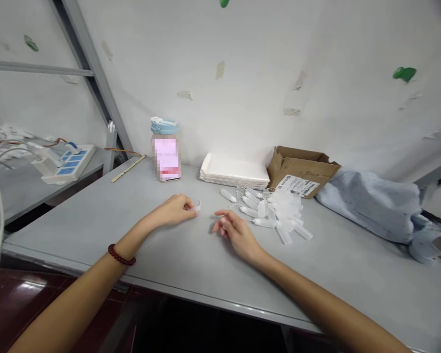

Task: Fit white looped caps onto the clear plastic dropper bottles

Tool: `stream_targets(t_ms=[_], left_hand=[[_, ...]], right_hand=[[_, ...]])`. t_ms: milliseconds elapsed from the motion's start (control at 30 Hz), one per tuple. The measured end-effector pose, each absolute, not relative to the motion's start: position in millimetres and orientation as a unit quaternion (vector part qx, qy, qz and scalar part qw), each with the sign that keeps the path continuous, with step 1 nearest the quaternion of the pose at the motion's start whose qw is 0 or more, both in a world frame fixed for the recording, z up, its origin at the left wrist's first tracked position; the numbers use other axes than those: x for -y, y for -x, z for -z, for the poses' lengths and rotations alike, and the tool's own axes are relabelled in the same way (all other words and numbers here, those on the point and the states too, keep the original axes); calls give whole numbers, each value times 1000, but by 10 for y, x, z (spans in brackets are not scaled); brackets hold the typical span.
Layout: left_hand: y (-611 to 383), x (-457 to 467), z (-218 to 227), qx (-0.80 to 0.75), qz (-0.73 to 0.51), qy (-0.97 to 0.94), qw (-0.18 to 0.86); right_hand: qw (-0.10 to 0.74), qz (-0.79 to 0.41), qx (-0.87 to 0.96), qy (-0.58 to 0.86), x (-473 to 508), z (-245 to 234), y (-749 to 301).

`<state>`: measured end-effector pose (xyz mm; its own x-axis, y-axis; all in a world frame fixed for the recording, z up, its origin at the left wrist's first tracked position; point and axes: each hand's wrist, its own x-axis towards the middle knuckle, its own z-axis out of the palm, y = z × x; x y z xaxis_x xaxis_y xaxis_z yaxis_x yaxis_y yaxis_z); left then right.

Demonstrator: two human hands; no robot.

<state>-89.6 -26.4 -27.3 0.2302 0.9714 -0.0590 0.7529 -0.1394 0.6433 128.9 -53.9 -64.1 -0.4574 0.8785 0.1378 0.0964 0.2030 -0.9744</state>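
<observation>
Left hand (176, 210) pinches a small clear plastic piece (197, 205) at its fingertips, low over the grey tabletop (169, 264). Right hand (235, 230) rests just beside it, fingers loosely curled and holding nothing. Near the right hand lies a pile of clear plastic tubes (275, 213). Behind the pile are a stack of white trays (235, 171), a cardboard box (301, 169) and a blue-lidded jar (165, 152).

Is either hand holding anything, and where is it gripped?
The left hand pinches a small clear plastic piece at one end; the right hand holds nothing.
</observation>
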Motion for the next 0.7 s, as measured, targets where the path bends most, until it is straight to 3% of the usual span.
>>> stream_targets(t_ms=[100, 233, 367, 500, 700], left_hand=[[532, 213, 124, -489, -175, -772, 366], [57, 156, 50, -422, -235, -793, 372], [-230, 191, 206, -444, -325, -759, 348], [-280, 308, 337, -448, -327, -755, 351], [-252, 376, 315, -440, -333, -740, 385]], right_hand=[[446, -618, 505, 406, 441, 530, -1563], [476, -667, 398, 413, 354, 391, -1936], [515, -592, 470, 404, 353, 262, -2165], [537, -523, 521, 407, 385, 207, -2197], [471, -553, 564, 392, 429, 250, -2121]])
